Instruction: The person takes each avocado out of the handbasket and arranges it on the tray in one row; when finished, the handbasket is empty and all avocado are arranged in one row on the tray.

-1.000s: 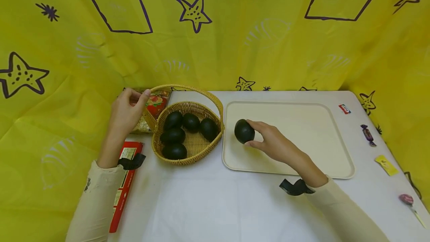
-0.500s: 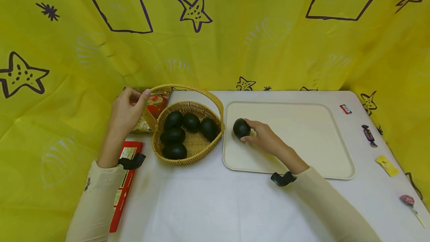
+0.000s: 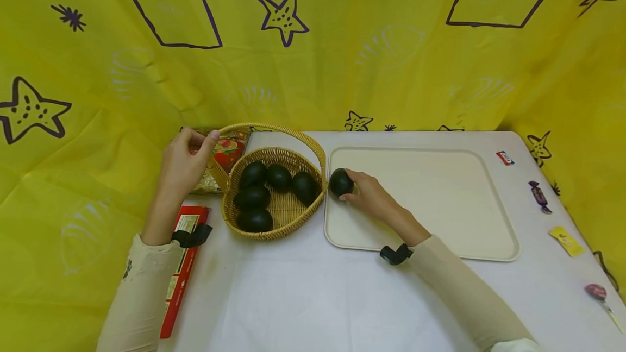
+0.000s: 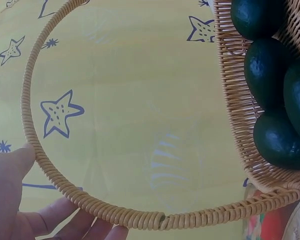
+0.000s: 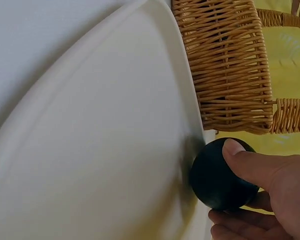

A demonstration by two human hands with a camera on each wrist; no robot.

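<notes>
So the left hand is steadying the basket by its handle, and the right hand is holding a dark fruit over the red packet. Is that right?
Not quite. The right hand holds the dark fruit over the cream tray, at its edge beside the basket, as the head view shows. The red packet lies under the left forearm. The left hand does hold the handle.

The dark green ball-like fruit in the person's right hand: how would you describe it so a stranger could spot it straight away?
Find the cream tray lying right of the wicker basket on the white table. At the tray's left edge, next to the basket, the right hand grips one dark green fruit. Five similar fruits lie in the basket; this is the only one outside it and in a hand.
</notes>
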